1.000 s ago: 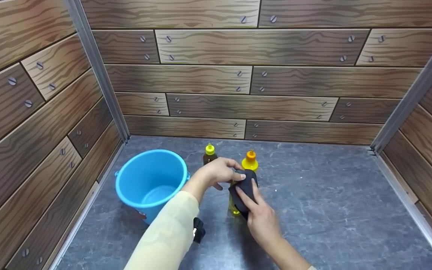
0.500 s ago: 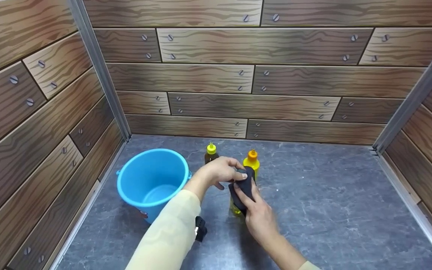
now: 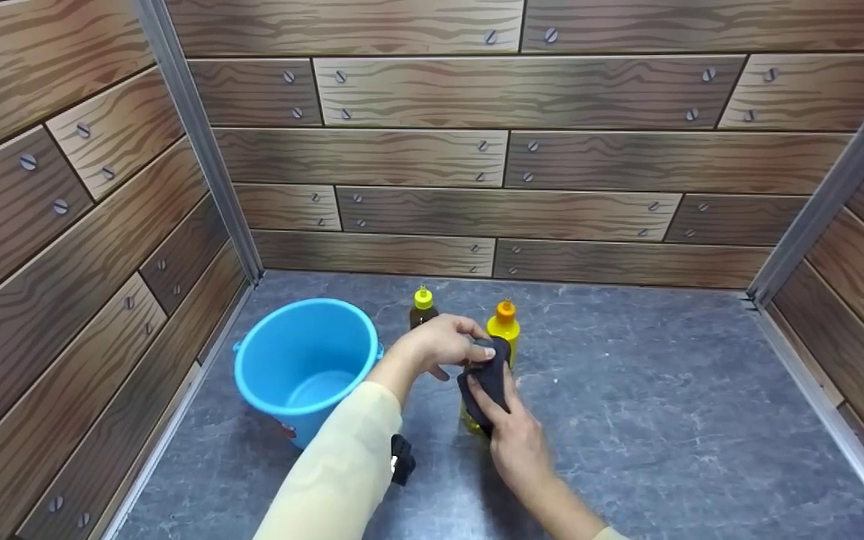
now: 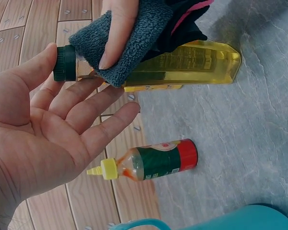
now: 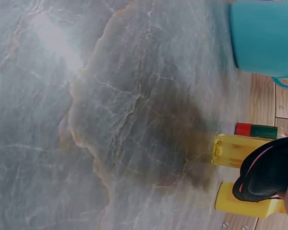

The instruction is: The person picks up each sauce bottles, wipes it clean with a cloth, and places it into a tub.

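An oil bottle [image 4: 197,62], clear with yellow liquid and a dark green cap [image 4: 66,63], stands upright on the grey floor. My left hand [image 3: 443,341] holds it at the top, thumb against the cap and fingers behind the neck. My right hand [image 3: 520,442] grips a dark grey-blue and black cloth [image 4: 129,43] with pink edging, wrapped against the bottle's upper side. In the head view, cloth and hands hide most of the bottle. Beside it stand a sauce bottle [image 4: 158,160] with a yellow nozzle and a yellow bottle [image 3: 503,328] with an orange cap.
A blue bucket [image 3: 307,411] stands at the left, close to my left forearm. Wood-patterned walls [image 3: 417,157] enclose the back and both sides. A small black device [image 3: 402,459] shows beside the left sleeve. Marbled grey floor [image 3: 664,412] extends to the right.
The right hand and cloth have shifted slightly against the bottle. The left hand keeps its place at the top, and the view has tilted a little.
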Demonstrator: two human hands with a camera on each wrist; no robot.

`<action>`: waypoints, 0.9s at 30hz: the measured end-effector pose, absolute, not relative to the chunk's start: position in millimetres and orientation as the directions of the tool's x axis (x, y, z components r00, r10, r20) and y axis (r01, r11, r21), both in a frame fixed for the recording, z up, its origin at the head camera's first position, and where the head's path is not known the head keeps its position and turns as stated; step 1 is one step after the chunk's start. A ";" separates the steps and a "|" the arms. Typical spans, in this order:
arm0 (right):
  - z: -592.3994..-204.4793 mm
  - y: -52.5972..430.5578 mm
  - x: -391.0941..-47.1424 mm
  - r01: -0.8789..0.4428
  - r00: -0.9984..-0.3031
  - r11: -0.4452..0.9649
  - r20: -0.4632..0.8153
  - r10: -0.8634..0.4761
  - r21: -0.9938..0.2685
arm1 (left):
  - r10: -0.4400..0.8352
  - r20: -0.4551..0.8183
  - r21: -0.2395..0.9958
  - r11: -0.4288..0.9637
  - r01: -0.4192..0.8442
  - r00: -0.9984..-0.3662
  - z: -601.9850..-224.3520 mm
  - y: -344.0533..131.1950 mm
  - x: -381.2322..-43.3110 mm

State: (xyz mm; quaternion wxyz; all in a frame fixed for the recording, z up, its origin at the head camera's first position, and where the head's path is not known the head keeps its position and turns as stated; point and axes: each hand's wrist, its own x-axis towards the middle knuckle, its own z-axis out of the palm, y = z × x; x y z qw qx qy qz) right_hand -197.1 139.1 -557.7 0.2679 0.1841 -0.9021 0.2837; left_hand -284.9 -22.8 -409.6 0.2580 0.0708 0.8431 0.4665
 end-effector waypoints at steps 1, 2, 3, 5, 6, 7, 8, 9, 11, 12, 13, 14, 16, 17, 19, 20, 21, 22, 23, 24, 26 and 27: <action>-558.6 139.1 -197.0 -0.486 -0.788 0.769 0.588 -0.180 -0.415 | 0.360 -0.369 0.823 0.554 -0.122 -0.857 -409.7 -23.1 -285.0; -559.4 139.0 -197.0 -0.487 -0.788 0.768 0.588 -0.181 -0.416 | 0.360 -0.370 0.824 0.554 -0.123 -0.857 -409.7 -23.4 -285.2; -560.3 139.0 -196.8 -0.489 -0.787 0.767 0.590 -0.183 -0.415 | 0.360 -0.371 0.824 0.553 -0.124 -0.856 -409.9 -23.6 -285.3; -562.1 139.0 -196.5 -0.493 -0.782 0.764 0.596 -0.181 -0.415 | 0.360 -0.373 0.824 0.552 -0.127 -0.855 -410.4 -23.9 -285.7; -563.0 139.0 -196.3 -0.495 -0.780 0.764 0.599 -0.180 -0.414 | 0.361 -0.373 0.825 0.551 -0.128 -0.855 -410.5 -23.9 -286.0; -564.0 139.1 -196.2 -0.496 -0.778 0.764 0.603 -0.178 -0.413 | 0.362 -0.373 0.825 0.551 -0.127 -0.854 -410.5 -24.0 -285.9; -564.8 139.2 -196.2 -0.496 -0.776 0.764 0.605 -0.177 -0.413 | 0.364 -0.373 0.826 0.550 -0.126 -0.854 -410.6 -23.9 -286.2; -565.5 139.2 -196.2 -0.495 -0.776 0.765 0.606 -0.176 -0.413 | 0.365 -0.372 0.826 0.549 -0.126 -0.853 -410.6 -23.8 -286.5; -566.2 139.5 -196.4 -0.490 -0.781 0.767 0.599 -0.174 -0.415 | 0.368 -0.371 0.827 0.548 -0.123 -0.853 -410.5 -23.4 -287.1; -566.4 139.6 -196.5 -0.487 -0.785 0.767 0.595 -0.175 -0.417 | 0.370 -0.370 0.827 0.549 -0.120 -0.852 -409.9 -23.3 -287.0; -566.6 139.8 -196.5 -0.485 -0.788 0.767 0.590 -0.176 -0.420 | 0.371 -0.370 0.826 0.551 -0.118 -0.852 -409.5 -23.3 -286.8; -566.8 139.9 -196.5 -0.483 -0.793 0.768 0.582 -0.179 -0.421 | 0.372 -0.369 0.825 0.553 -0.116 -0.852 -409.1 -23.3 -286.7; -567.5 140.2 -196.3 -0.477 -0.802 0.770 0.569 -0.184 -0.423 | 0.373 -0.368 0.823 0.557 -0.112 -0.852 -408.5 -23.3 -286.3; -568.1 140.3 -196.2 -0.477 -0.802 0.770 0.567 -0.186 -0.423 | 0.373 -0.367 0.822 0.560 -0.109 -0.852 -408.1 -23.3 -286.1; -569.3 140.4 -195.9 -0.483 -0.798 0.768 0.571 -0.189 -0.420 | 0.372 -0.366 0.820 0.562 -0.106 -0.853 -408.1 -23.3 -285.9; -569.6 140.3 -195.9 -0.484 -0.797 0.768 0.573 -0.189 -0.419 | 0.372 -0.364 0.820 0.563 -0.104 -0.854 -408.1 -23.3 -285.8; -570.1 140.3 -195.8 -0.486 -0.794 0.768 0.578 -0.189 -0.417 | 0.372 -0.363 0.820 0.564 -0.103 -0.854 -408.2 -23.4 -285.8; -570.5 140.3 -195.7 -0.492 -0.788 0.766 0.586 -0.189 -0.414 | 0.372 -0.362 0.820 0.564 -0.102 -0.855 -408.3 -23.5 -285.8; -571.2 140.2 -195.7 -0.498 -0.781 0.765 0.594 -0.192 -0.408 | 0.372 -0.361 0.819 0.564 -0.101 -0.855 -408.2 -23.6 -285.7; -571.7 140.2 -195.6 -0.501 -0.777 0.766 0.598 -0.195 -0.402 | 0.373 -0.361 0.820 0.564 -0.100 -0.855 -408.4 -23.8 -285.8; -572.6 140.0 -195.0 -0.506 -0.773 0.769 0.601 -0.203 -0.391 | 0.373 -0.361 0.820 0.563 -0.101 -0.855 -408.8 -24.4 -286.0; -573.3 139.9 -194.6 -0.509 -0.770 0.770 0.603 -0.208 -0.385 | 0.373 -0.361 0.821 0.562 -0.101 -0.855 -409.2 -24.8 -286.1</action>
